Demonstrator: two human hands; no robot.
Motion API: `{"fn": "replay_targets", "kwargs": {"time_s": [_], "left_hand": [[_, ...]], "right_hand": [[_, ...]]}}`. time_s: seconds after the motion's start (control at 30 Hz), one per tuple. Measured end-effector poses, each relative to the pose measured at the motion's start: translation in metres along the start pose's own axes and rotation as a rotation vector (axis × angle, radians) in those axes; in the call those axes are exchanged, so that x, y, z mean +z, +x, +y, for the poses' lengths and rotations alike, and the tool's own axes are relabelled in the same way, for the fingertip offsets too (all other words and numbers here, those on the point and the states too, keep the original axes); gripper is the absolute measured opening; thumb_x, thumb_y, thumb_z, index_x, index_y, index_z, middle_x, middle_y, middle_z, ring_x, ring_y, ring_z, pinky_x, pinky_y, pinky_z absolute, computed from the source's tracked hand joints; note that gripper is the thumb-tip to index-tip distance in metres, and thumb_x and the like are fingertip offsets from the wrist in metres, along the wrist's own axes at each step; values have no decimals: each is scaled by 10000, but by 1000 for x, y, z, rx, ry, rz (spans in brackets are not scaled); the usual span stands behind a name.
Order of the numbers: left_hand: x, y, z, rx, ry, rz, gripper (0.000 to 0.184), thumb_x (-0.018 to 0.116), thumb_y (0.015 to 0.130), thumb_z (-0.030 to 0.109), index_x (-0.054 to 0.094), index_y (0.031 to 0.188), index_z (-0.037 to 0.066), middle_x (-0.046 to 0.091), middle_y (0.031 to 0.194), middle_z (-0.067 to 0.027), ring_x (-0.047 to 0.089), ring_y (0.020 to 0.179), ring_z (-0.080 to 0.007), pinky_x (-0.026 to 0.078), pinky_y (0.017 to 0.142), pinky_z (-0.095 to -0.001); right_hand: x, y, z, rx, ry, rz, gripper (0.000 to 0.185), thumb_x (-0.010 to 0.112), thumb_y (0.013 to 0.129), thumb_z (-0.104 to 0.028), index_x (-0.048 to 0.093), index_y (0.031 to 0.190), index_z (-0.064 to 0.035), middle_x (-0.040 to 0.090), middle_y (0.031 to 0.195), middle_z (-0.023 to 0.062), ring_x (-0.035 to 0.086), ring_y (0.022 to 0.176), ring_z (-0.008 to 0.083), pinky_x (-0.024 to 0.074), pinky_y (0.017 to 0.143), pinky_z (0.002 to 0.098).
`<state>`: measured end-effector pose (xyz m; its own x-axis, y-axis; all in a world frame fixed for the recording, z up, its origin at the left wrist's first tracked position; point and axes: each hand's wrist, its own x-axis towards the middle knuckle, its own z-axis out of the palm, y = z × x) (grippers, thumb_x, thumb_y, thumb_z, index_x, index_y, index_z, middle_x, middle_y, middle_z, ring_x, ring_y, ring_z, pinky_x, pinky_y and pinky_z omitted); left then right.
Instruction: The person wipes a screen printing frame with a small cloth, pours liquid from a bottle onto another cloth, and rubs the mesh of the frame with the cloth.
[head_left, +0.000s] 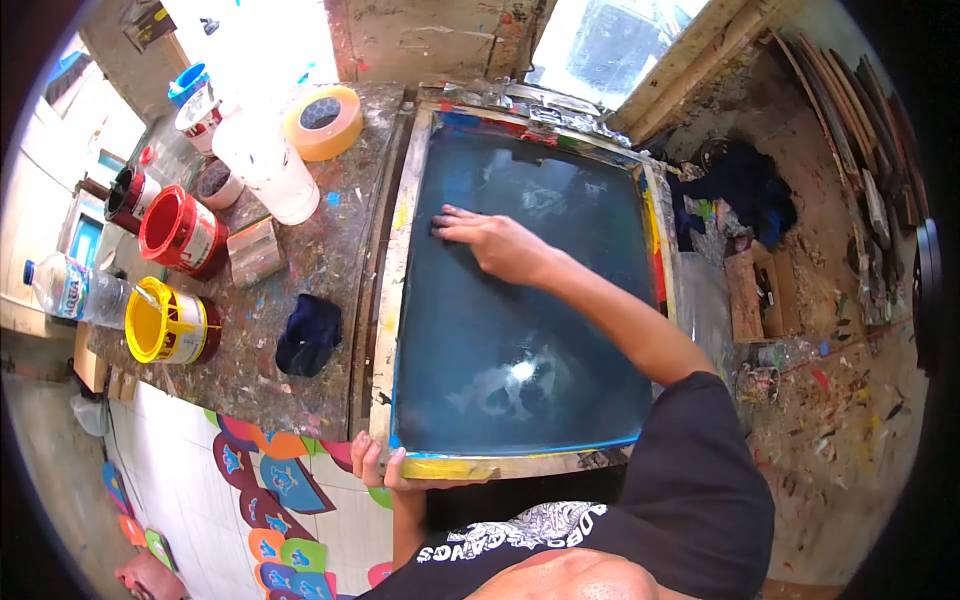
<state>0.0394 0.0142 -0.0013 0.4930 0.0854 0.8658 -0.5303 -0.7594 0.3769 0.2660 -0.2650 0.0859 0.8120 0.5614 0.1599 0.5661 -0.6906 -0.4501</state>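
A wooden-framed screen (525,310) with dark blue-green mesh lies tilted in front of me, its frame stained yellow, red and blue. My right hand (490,243) rests on the mesh at the upper left, with a small dark thing under the fingertips that I cannot make out. At the frame's lower left corner, my left hand (380,466) has its fingers wrapped over the wooden edge. Pale smudged shapes show on the mesh near the top and the lower middle.
On the stained table (250,390) at left stand a yellow paint tub (180,325), a red tub (185,235), a water bottle (75,290), a white container (270,170), a tape roll (322,122) and a dark cloth (309,335). A cardboard box (750,297) is at right.
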Motion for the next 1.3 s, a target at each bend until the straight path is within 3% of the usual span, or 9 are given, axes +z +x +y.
{"fn": "replay_targets", "kwargs": {"time_s": [0.2, 0.33, 0.43, 0.53, 0.67, 0.8, 0.93, 1.03, 1.3], "left_hand": [[-10, 4, 2, 51, 75, -80, 743, 533, 834, 766, 442, 1091, 76, 427, 1193, -166, 473, 1194, -379, 497, 1001, -532], [0, -9, -6, -2, 9, -8, 742, 543, 808, 802, 454, 1086, 121, 405, 1191, -137, 457, 1183, -372, 450, 980, -549], [1, -23, -11, 13, 44, 31, 761, 516, 827, 795, 449, 1060, 73, 437, 1180, -163, 478, 1189, -365, 506, 993, -525], [1, -13, -3, -13, 61, 58, 781, 504, 817, 816, 455, 1051, 73, 440, 1175, -162, 487, 1174, -365, 503, 992, -523], [0, 2, 2, 31, 52, 1, 872, 517, 750, 881, 462, 1054, 66, 433, 1168, -169, 495, 1168, -382, 479, 990, -544], [-6, 9, 6, 46, 51, -26, 949, 536, 694, 925, 459, 1079, 61, 423, 1183, -172, 490, 1177, -388, 456, 1000, -557], [-6, 3, 2, 48, 42, -40, 945, 544, 696, 918, 451, 1084, 62, 418, 1216, -171, 487, 1194, -386, 445, 1005, -560], [-8, -2, -3, 10, 41, -83, 943, 552, 692, 917, 452, 1086, 66, 417, 1220, -169, 481, 1206, -388, 438, 1010, -560], [-4, 4, 0, 37, 12, -36, 988, 544, 665, 944, 469, 1117, 69, 412, 1237, -178, 463, 1223, -377, 406, 1029, -558]], "right_hand": [[-24, 57, 128, 174, -265, 250, 450, 561, 745, 10, 716, 1161, -68, 690, 1158, 193, 680, 1052, 330, 533, 962, 402], [-21, 57, 85, 202, -170, 101, 384, 522, 797, 9, 717, 1124, -42, 682, 1172, 207, 667, 1072, 360, 527, 984, 402], [13, 3, -2, -199, -171, 39, 382, 581, 727, 54, 674, 1089, -26, 678, 1208, 173, 637, 1190, 288, 507, 1052, 361], [35, -70, -98, -498, -85, -96, 141, 563, 851, -65, 621, 979, -77, 653, 1239, 62, 623, 1202, 219, 534, 1031, 335], [15, -72, -71, -647, -143, -94, 219, 565, 867, -58, 650, 1066, -93, 654, 1286, 57, 580, 1285, 217, 563, 986, 333], [-10, -31, 43, 14, -380, 170, 315, 577, 794, 25, 674, 1082, -57, 621, 1343, 128, 578, 1285, 277, 527, 1037, 384], [20, -51, -47, -267, -277, 31, 301, 586, 771, -10, 658, 1059, -63, 639, 1256, 122, 565, 1288, 265, 451, 1124, 383], [32, -102, -123, -637, 338, -250, 271, 597, 809, -30, 644, 1068, -94, 611, 1349, 62, 512, 1358, 242, 538, 1035, 370], [-33, -85, -1, -71, -186, 65, 360, 561, 764, 76, 675, 1082, -49, 641, 1295, 123, 589, 1258, 300, 501, 1065, 362]]}}
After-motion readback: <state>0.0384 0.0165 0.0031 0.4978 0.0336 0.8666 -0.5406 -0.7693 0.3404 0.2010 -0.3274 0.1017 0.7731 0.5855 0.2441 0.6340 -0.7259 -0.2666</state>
